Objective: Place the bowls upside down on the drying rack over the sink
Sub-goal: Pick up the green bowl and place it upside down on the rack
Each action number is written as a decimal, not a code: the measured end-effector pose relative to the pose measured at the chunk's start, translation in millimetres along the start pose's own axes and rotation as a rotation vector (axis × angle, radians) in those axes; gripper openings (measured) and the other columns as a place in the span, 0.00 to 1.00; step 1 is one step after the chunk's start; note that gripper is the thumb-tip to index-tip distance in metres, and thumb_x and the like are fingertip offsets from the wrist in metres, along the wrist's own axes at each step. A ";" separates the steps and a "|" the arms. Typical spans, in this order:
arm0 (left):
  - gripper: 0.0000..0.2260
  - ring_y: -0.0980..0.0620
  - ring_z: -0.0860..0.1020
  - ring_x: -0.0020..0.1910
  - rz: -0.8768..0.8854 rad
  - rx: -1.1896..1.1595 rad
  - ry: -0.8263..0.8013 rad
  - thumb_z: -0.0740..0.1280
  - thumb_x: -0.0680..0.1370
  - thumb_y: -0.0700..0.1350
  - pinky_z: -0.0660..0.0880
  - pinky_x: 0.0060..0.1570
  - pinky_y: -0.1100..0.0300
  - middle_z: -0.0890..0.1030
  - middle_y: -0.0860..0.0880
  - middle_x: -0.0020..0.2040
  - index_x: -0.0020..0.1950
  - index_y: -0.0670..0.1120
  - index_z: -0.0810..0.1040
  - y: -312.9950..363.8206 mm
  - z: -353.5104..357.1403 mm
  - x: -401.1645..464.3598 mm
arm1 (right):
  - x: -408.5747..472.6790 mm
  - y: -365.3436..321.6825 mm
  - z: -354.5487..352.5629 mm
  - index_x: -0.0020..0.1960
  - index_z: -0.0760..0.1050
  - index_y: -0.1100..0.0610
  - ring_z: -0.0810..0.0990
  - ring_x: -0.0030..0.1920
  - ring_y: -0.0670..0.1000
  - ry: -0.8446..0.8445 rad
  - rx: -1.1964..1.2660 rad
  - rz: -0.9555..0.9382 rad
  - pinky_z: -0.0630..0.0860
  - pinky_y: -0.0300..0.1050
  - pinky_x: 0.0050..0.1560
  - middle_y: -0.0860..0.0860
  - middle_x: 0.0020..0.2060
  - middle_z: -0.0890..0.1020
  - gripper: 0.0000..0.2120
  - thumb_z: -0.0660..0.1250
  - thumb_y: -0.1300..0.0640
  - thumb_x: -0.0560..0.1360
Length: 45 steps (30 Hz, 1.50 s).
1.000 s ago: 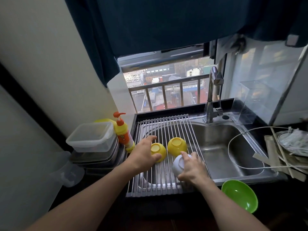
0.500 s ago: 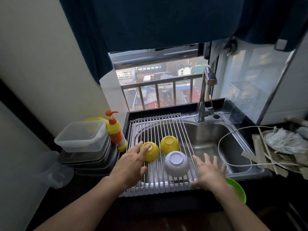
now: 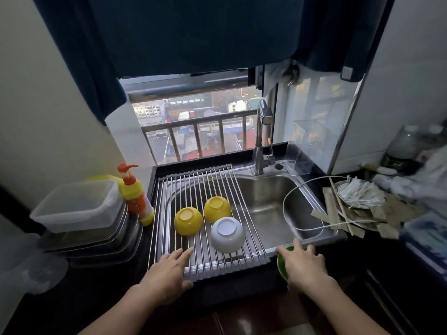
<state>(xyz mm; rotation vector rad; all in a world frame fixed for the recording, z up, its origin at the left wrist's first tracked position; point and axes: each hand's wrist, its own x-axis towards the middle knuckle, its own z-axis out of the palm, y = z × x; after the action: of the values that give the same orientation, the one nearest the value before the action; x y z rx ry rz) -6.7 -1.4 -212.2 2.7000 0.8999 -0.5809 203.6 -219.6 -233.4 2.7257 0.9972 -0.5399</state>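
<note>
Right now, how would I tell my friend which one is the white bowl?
Find the steel sink under the window; a rack of metal rods covers its left half. Three bowls sit upside down there. The white bowl is nearest the front edge, right of the two yellow bowls, and the only one not yellow.

I saw three bowls upside down on the rack over the sink's left half; a fourth, probably on the counter, lay right of it.
</note>
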 end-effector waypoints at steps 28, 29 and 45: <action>0.16 0.45 0.82 0.37 -0.308 -1.664 0.121 0.67 0.78 0.46 0.79 0.29 0.58 0.81 0.41 0.50 0.65 0.43 0.72 -11.2 -49.7 6.8 | 36.2 -173.7 -46.3 0.70 0.66 0.48 0.72 0.59 0.51 0.301 0.950 -0.545 0.73 0.51 0.58 0.49 0.61 0.74 0.47 0.82 0.44 0.55; 0.17 0.45 0.82 0.39 -0.322 -1.646 0.135 0.68 0.78 0.44 0.79 0.30 0.57 0.81 0.41 0.51 0.66 0.44 0.71 -11.2 -47.2 6.7 | 36.9 -174.8 -42.9 0.71 0.65 0.47 0.70 0.61 0.51 0.313 0.853 -0.532 0.71 0.54 0.60 0.48 0.63 0.74 0.48 0.80 0.42 0.55; 0.22 0.54 0.78 0.46 -0.368 -1.449 -0.010 0.57 0.77 0.27 0.76 0.31 0.60 0.78 0.52 0.49 0.67 0.46 0.70 -8.8 -3.8 11.7 | 52.4 -193.9 6.4 0.74 0.59 0.58 0.70 0.68 0.55 0.357 0.300 -0.585 0.59 0.52 0.72 0.54 0.68 0.71 0.39 0.74 0.53 0.69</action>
<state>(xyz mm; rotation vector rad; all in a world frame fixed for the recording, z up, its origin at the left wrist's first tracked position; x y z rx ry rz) -2.5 12.9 -214.8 1.2355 1.1532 0.0746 112.4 -44.3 -270.2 2.8189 1.9791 -0.2999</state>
